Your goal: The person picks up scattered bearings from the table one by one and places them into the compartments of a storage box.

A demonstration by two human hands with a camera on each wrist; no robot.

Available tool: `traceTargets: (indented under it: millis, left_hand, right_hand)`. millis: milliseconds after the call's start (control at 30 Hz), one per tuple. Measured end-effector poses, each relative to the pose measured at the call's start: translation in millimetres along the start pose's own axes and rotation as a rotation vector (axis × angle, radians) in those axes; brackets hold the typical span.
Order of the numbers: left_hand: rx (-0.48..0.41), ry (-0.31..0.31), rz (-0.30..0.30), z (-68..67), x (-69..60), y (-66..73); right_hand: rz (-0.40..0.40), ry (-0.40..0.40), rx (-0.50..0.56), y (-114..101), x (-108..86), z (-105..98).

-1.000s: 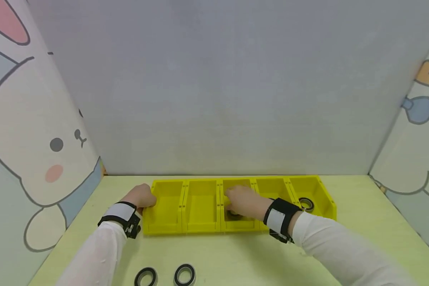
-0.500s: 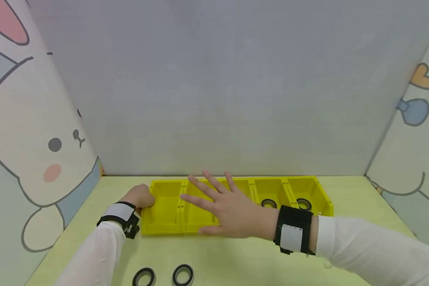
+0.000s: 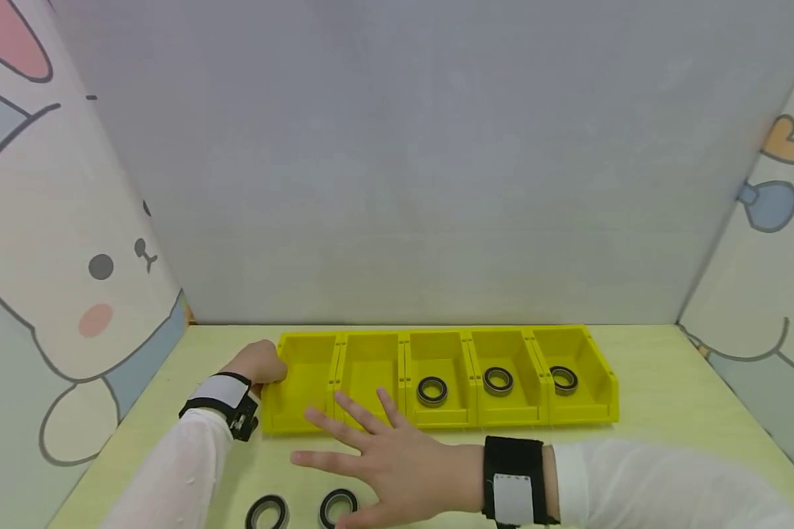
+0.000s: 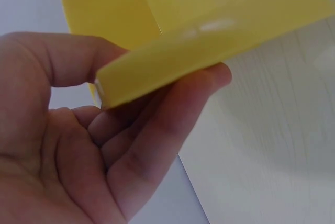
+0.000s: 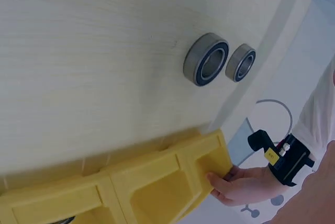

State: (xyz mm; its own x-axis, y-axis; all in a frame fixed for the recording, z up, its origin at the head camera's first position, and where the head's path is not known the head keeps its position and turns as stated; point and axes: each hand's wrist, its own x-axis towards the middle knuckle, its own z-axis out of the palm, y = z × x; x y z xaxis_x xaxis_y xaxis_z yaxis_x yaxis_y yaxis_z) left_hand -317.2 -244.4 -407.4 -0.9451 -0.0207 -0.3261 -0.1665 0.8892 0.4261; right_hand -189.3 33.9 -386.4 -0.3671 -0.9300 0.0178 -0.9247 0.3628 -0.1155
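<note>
A row of joined yellow bins [image 3: 512, 417] stands at the back of the table. My left hand [image 3: 258, 362] holds the leftmost bin; in the left wrist view its thumb and fingers pinch the bin's side wall [image 4: 209, 41]. My right hand [image 3: 403, 470] hovers in front of the bins, fingers spread, holding nothing. Below it, one ball bearing [image 3: 331, 500] is partly covered in the head view, with another bearing [image 3: 252, 514] to its left. The right wrist view shows the nearer bearing [image 5: 192, 64] and the farther bearing [image 5: 234, 66] whole, lying flat, apart from the hand.
One bearing lies in each of the three right-hand bins: the middle bearing [image 3: 422, 397], the fourth-bin bearing [image 3: 488, 387] and the far-right bearing [image 3: 573, 379]. A grey wall [image 3: 397, 184] rises behind the table [image 3: 662, 411]. Printed side panels [image 3: 53, 257] flank it.
My right hand has come out of the middle bin, spread its fingers and moved toward the table's front. A bearing now shows in that bin. The left hand keeps its hold.
</note>
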Motion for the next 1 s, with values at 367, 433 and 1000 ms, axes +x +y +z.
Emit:
traceTargets:
  millis: [367, 433, 1000]
  left_hand:
    - [-0.003, 0.002, -0.008, 0.8, 0.3, 0.1]
    - [-0.001, 0.004, -0.008, 0.2, -0.4, 0.1]
    - [-0.002, 0.013, -0.012, 0.9, 0.1, 0.7]
  right_hand:
    - [-0.038, -0.109, 0.139, -1.7, 17.6, 51.9]
    - [-0.049, -0.128, 0.168, -1.7, 21.0, 60.8]
    - [-0.193, -0.281, 0.133, 9.8, 27.7, 86.0]
